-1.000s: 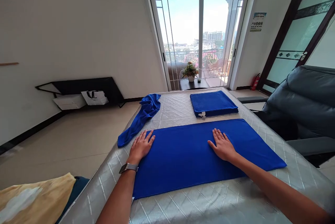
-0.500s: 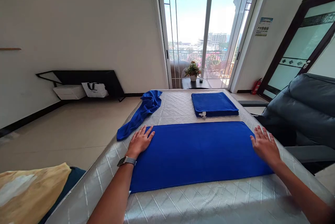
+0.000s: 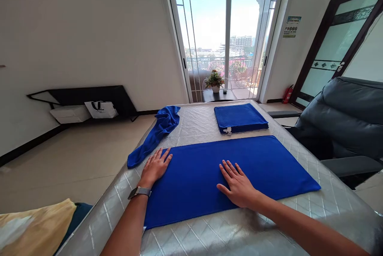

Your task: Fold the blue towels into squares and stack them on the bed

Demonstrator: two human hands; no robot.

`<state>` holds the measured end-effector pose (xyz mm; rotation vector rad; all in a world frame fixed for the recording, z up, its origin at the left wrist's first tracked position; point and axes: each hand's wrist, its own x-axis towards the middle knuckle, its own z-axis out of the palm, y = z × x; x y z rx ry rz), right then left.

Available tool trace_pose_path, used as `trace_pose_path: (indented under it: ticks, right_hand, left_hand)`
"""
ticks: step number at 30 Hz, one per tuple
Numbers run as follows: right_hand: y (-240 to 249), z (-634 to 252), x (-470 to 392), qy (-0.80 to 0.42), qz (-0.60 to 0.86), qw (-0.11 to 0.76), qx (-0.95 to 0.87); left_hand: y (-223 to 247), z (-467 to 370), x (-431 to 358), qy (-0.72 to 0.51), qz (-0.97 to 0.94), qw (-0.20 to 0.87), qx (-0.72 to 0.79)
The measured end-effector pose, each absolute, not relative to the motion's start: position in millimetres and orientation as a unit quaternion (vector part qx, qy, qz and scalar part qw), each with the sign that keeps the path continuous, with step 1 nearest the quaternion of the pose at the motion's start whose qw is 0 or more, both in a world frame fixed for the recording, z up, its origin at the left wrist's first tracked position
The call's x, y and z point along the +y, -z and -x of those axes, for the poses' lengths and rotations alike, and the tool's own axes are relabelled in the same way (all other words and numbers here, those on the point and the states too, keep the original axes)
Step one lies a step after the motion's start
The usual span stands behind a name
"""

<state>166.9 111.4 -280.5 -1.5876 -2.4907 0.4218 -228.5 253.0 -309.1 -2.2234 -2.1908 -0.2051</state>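
Observation:
A blue cloth [image 3: 197, 180] lies flat and smooth across the quilted silver mattress [image 3: 191, 240]. My left hand [image 3: 156, 166] rests on the cloth's left edge, palm down and fingers apart. Near the cloth's middle, my right hand [image 3: 236, 184] lies palm down with its fingers spread. Neither hand holds anything. Beyond the flat cloth sits a neat stack of folded blue cloths [image 3: 241, 117] with a white tag at its near corner. A crumpled blue cloth [image 3: 158, 132] trails along the mattress's left edge.
A dark padded chair [image 3: 353, 116] stands close on the right. Yellow fabric [image 3: 36, 224] is at the lower left. Against the left wall, a black frame [image 3: 92, 94] stands by a white bag [image 3: 101, 110]. A small table with a potted plant [image 3: 214, 81] is by the glass door.
My right hand has moved left from the cloth's right edge to its middle. My left hand stays at the left edge. The view has shifted slightly to the right.

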Motion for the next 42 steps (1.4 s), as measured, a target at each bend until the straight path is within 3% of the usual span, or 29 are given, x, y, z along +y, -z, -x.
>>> trace_pose_path:
  ticks: [16, 21, 26, 32, 36, 42]
  right_hand:
    - [332, -458, 115, 0.034, 0.809, 0.013, -0.587]
    - [292, -396, 147, 0.099, 0.767, 0.058, -0.631]
    - [258, -253, 186, -0.008, 0.626, 0.098, -0.774]
    - [268, -157, 216, -0.128, 0.540, 0.089, -0.827]
    - [284, -189, 226, -0.122, 0.567, 0.075, -0.811]
    - [300, -342, 242, -0.054, 0.711, 0.025, -0.701]
  left_hand:
    - [317, 235, 258, 0.080, 0.715, 0.009, -0.694]
    - [322, 238, 262, 0.081, 0.719, 0.022, -0.690]
    - [325, 243, 263, 0.077, 0.727, 0.033, -0.682]
    - [321, 241, 261, 0.080, 0.719, 0.019, -0.690]
    - [318, 238, 259, 0.083, 0.719, 0.009, -0.690]
    - [325, 244, 263, 0.099, 0.714, -0.003, -0.693]
